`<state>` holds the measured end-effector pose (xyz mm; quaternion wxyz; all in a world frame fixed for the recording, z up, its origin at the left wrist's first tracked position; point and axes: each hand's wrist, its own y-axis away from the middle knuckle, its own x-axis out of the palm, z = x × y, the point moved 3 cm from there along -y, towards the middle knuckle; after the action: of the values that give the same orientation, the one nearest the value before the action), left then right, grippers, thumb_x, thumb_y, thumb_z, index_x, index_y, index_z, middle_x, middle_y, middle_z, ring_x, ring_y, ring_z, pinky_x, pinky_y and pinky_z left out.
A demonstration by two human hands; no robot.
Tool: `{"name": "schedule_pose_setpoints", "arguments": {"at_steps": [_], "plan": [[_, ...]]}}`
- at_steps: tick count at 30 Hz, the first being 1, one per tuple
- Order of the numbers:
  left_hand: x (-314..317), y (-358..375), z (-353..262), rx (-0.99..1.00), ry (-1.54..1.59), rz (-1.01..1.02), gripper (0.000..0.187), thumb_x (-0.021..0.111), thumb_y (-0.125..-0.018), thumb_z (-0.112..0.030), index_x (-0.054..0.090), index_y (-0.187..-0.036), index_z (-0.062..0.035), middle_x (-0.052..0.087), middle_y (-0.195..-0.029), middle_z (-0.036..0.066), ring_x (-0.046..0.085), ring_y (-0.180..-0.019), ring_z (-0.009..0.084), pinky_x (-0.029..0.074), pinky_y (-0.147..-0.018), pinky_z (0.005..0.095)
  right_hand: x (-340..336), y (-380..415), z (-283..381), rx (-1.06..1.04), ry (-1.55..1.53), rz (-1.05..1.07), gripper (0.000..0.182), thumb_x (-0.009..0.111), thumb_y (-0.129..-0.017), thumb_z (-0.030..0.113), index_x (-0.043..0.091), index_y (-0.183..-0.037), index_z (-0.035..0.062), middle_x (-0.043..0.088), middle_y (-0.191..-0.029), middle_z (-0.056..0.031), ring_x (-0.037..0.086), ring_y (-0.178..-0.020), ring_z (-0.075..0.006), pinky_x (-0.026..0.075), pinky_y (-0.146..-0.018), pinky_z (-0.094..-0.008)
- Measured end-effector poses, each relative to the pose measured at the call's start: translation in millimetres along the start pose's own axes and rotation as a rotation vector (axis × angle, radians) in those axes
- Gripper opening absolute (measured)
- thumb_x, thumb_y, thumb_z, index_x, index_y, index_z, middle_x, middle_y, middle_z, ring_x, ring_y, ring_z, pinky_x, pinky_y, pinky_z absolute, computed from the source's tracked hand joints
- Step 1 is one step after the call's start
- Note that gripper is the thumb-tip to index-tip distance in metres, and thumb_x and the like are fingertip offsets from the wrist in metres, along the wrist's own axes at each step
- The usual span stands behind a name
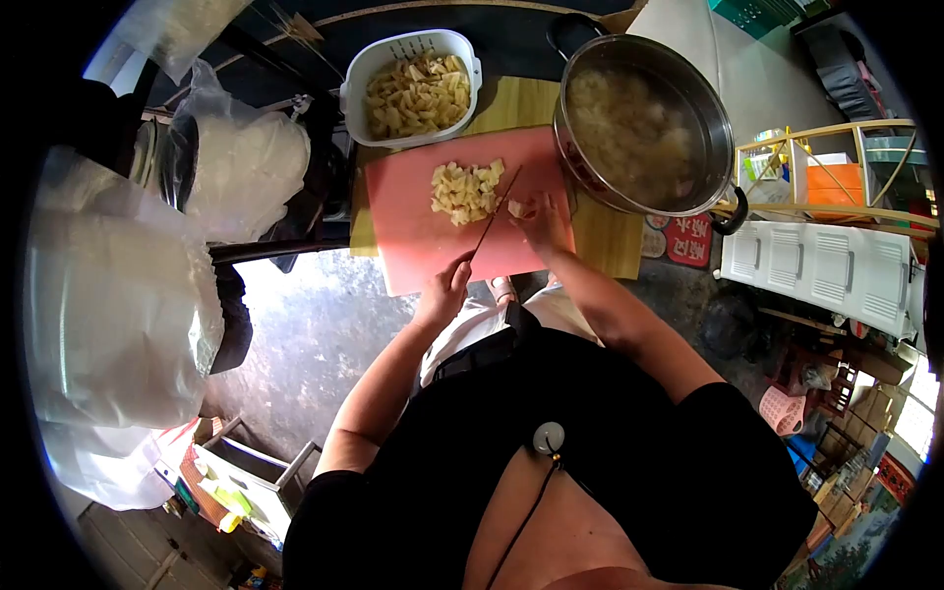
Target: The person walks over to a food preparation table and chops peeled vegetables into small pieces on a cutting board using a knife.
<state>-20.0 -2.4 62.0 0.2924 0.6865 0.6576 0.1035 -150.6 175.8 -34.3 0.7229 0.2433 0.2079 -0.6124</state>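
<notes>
My left hand [447,292] is closed round the handle of a knife [498,208], whose thin blade slants up and right across a pink cutting board [413,258]. My right hand [542,228] is to the right of the blade, its fingers bent on a small pale chunk of food [516,207] on the board. Left of the blade lies a heap of pale diced pieces [466,192], perhaps a peeled root vegetable or fruit. Just where the blade's edge meets the board is hard to make out.
Behind the board stands a white colander [475,74] filled with cut pieces. A large metal pot [562,133] with chunks in cloudy liquid is at the right. A wooden board [621,246] lies beneath the pink one. Plastic bags [123,295] hang at left.
</notes>
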Motion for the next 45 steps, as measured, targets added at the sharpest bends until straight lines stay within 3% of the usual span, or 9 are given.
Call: {"name": "schedule_pose_setpoints", "arguments": {"at_steps": [8,11,16,28,29,33,37,42,45], "plan": [[2,1,1,-0.015,-0.054,0.011,0.036,0.04,-0.095,-0.03,0.054,-0.117,-0.0047,0.053,-0.063,0.007,0.051,-0.051,0.0151,0.043,-0.052,0.0304,-7,4,4,-0.006,0.06,0.011,0.037,0.07,-0.071,0.01,0.048,-0.101,0.0061,0.052,-0.098,-0.0119,0.06,-0.082,-0.0255,0.051,-0.066,-0.0349],[6,-11,19,-0.231,0.013,0.111,0.037,0.04,-0.095,-0.033,0.054,-0.113,-0.004,0.05,-0.058,0.006,0.049,-0.047,0.015,0.041,-0.048,0.0293,-1,0,-1,-0.034,-0.104,0.059,0.033,0.068,-0.072,0.009,0.049,-0.099,0.0064,0.052,-0.096,-0.0109,0.059,-0.082,-0.0252,0.049,-0.068,-0.0344],[10,-14,21,-0.062,-0.084,0.038,0.043,0.038,-0.095,-0.041,0.053,-0.108,-0.0032,0.047,-0.055,0.003,0.043,-0.041,0.0121,0.038,-0.039,0.0288,-1,-2,9,-0.236,0.168,-0.01,0.031,0.064,-0.07,0.004,0.05,-0.098,0.0059,0.052,-0.093,-0.0104,0.057,-0.076,-0.0249,0.049,-0.068,-0.0354],[-14,-4,25,-0.269,0.559,0.108,0.043,0.034,-0.093,-0.051,0.039,-0.08,-0.0105,0.041,-0.056,0.001,0.036,-0.042,0.01,0.032,-0.04,0.0249,-19,-8,9,0.378,-0.585,0.102,0.034,0.064,-0.07,0.009,0.052,-0.101,0.0029,0.053,-0.097,-0.0159,0.056,-0.081,-0.0279,0.048,-0.072,-0.0381],[-17,-1,21,-0.266,0.572,0.097,0.043,0.034,-0.094,-0.051,0.038,-0.079,-0.0106,0.041,-0.056,0.001,0.036,-0.042,0.01,0.031,-0.04,0.0248,-21,-10,7,0.211,-0.36,0.049,0.032,0.064,-0.071,0.011,0.053,-0.1,0.0034,0.053,-0.097,-0.0168,0.056,-0.083,-0.0291,0.047,-0.074,-0.0385],[-22,9,15,-0.172,0.285,0.054,0.04,0.032,-0.095,-0.046,0.041,-0.083,-0.009,0.041,-0.057,0.0,0.035,-0.042,0.0087,0.031,-0.039,0.0238,-12,-11,3,-0.105,0.225,-0.014,0.025,0.065,-0.073,0.019,0.058,-0.093,0.0057,0.052,-0.103,-0.0185,0.055,-0.09,-0.0332,0.046,-0.079,-0.0408],[-17,16,14,-0.101,0.16,-0.002,0.044,0.035,-0.097,-0.035,0.047,-0.125,-0.0043,0.041,-0.059,-0.001,0.035,-0.042,0.0056,0.034,-0.039,0.024,-7,-15,12,-0.063,0.243,0.231,0.032,0.058,-0.079,0.023,0.056,-0.107,0.0089,0.055,-0.108,-0.0142,0.051,-0.1,-0.0328,0.044,-0.083,-0.042],[-12,13,-3,-0.025,-0.302,-0.022,0.039,0.042,-0.093,-0.036,0.052,-0.121,-0.0109,0.06,-0.102,0.021,0.056,-0.099,0.0377,0.044,-0.085,0.0416,-9,-9,12,0.061,0.221,0.077,0.028,0.058,-0.08,0.024,0.051,-0.102,0.0088,0.053,-0.105,-0.0123,0.054,-0.093,-0.0341,0.045,-0.075,-0.0451],[-5,11,-15,-0.013,-0.332,-0.029,0.041,0.041,-0.093,-0.038,0.053,-0.12,-0.01,0.061,-0.101,0.021,0.057,-0.097,0.0363,0.045,-0.083,0.0411,-16,0,20,0.014,0.211,0.046,0.027,0.057,-0.079,0.02,0.05,-0.102,0.0078,0.051,-0.104,-0.0133,0.052,-0.094,-0.0346,0.045,-0.076,-0.0436]]}}
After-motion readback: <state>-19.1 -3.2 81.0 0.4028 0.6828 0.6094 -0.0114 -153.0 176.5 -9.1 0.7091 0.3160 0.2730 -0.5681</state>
